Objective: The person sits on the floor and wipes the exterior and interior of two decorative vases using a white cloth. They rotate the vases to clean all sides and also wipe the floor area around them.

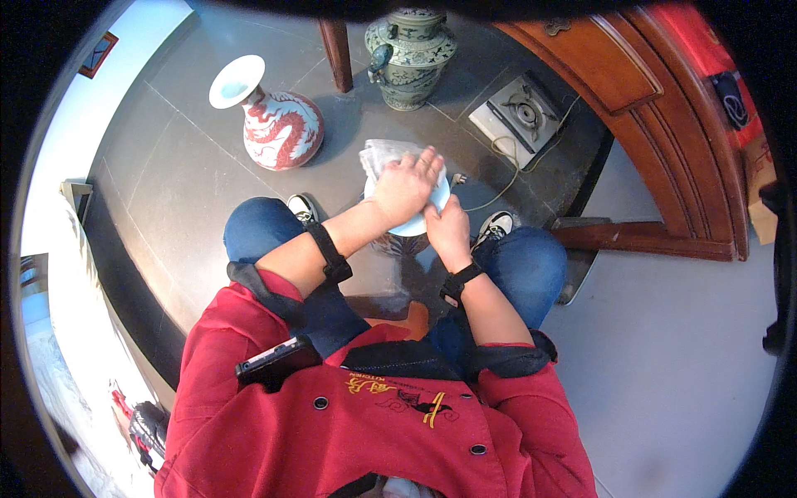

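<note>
Between my knees stands a vase or similar vessel with a wide, pale, round rim (408, 227); a dark patterned body shows in part below it. My left hand (408, 187) lies over the rim with its fingers stretched out, pressing a folded whitish cloth (380, 155) against it. From the right, my right hand (449, 230) grips the rim's edge, thumb on top. How far the cloth reaches under my left palm is hidden.
A white vase with a red dragon (283, 131) stands at the front left. Ahead are a wooden leg (336, 56) and a green-patterned jar (414, 68). A gas burner (523, 115) with a thin hose lies front right, near carved wooden furniture (691, 143).
</note>
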A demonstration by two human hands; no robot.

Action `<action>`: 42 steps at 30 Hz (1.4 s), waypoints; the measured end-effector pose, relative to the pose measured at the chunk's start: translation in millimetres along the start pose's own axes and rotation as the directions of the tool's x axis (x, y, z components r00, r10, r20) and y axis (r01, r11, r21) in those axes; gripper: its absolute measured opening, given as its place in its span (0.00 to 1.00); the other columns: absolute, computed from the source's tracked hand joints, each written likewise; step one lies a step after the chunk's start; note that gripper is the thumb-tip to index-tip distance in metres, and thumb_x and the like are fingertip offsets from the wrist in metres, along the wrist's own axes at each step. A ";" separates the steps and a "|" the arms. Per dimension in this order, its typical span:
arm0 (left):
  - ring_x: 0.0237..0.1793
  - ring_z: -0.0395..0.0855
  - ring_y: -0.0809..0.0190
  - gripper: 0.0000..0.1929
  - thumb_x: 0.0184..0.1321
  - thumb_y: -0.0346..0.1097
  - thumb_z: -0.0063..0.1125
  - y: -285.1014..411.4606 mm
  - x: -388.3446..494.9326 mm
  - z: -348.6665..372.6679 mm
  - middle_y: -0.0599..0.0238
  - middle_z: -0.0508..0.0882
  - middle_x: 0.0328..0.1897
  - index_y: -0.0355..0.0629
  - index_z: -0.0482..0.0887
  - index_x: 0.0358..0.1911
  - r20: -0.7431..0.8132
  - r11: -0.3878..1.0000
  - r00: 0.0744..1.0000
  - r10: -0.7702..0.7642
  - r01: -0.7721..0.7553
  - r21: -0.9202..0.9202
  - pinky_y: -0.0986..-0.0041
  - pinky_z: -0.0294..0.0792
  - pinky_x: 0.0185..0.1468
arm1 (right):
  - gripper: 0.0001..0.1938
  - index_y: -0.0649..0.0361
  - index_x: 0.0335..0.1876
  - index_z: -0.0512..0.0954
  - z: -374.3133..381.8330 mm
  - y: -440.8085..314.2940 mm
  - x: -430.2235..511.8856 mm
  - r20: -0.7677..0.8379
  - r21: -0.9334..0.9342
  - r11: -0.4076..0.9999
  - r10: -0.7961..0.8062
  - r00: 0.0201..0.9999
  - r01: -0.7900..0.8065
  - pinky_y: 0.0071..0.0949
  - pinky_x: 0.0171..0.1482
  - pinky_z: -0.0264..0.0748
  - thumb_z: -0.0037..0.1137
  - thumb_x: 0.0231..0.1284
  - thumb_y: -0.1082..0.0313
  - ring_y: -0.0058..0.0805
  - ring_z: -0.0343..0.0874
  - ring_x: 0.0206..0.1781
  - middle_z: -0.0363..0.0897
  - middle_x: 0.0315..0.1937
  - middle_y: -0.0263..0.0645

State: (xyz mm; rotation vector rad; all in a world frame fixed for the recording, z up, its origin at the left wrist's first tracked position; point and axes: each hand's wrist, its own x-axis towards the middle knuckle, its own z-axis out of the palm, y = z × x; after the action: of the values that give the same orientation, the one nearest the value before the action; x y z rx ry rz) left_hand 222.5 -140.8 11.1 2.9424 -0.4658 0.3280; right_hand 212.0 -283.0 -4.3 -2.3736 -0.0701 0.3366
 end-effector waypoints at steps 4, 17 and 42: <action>0.41 0.86 0.51 0.27 0.56 0.34 0.51 -7.8 -2.9 -12.6 0.42 0.81 0.54 0.31 0.71 0.60 0.136 0.969 0.971 -0.195 0.169 0.181 0.63 0.79 0.39 | 0.19 0.72 0.40 0.72 2.7 1.7 -2.0 -0.043 0.000 1.000 -0.025 0.999 0.025 0.50 0.42 0.77 0.57 0.59 0.59 0.61 0.81 0.39 0.80 0.32 0.63; 0.38 0.85 0.43 0.13 0.56 0.36 0.53 -78.5 -73.0 -64.7 0.47 0.86 0.33 0.38 0.78 0.43 0.420 0.827 0.763 -0.491 0.560 -0.050 0.55 0.77 0.42 | 0.20 0.72 0.43 0.71 -0.7 -4.5 -4.2 -0.025 0.023 1.000 -0.008 1.000 0.009 0.50 0.44 0.76 0.54 0.64 0.57 0.61 0.81 0.42 0.80 0.35 0.64; 0.35 0.82 0.55 0.17 0.53 0.35 0.55 -21.8 5.8 -7.2 0.60 0.76 0.38 0.42 0.82 0.47 -0.035 0.994 0.995 -0.097 0.096 -0.042 0.63 0.76 0.34 | 0.18 0.71 0.45 0.67 4.4 -3.5 -7.2 -0.041 0.126 0.992 0.004 0.999 0.002 0.50 0.44 0.76 0.58 0.60 0.63 0.63 0.80 0.42 0.80 0.35 0.64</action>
State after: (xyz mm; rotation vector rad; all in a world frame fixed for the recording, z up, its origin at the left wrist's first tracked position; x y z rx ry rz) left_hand 233.5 -120.6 17.0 2.9016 -0.3199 0.3561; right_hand 204.1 -278.5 -3.4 -2.2545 -0.0272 0.2837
